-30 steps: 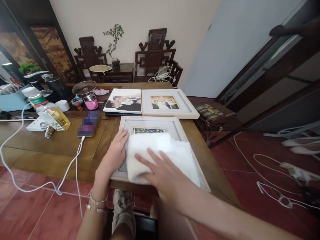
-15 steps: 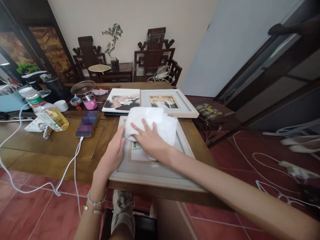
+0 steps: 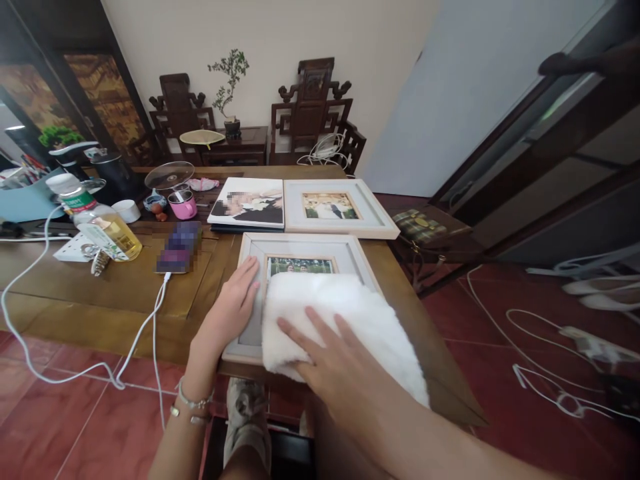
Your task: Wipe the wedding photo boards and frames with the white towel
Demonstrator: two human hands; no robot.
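Left hand (image 3: 230, 303): fingers extended, rests along the left border of a picture frame (image 3: 305, 246), lower centre.
Right hand (image 3: 334, 363): apart from the left, lies with spread fingers on a white cloth (image 3: 345, 303).
White cloth: covers the picture frame's lower right corner.
Bench (image 3: 95, 300): carries a second frame (image 3: 330, 205), mid-picture, and a pink mug (image 3: 183, 206) at left.
Upper centre: a carved chair (image 3: 313, 100).
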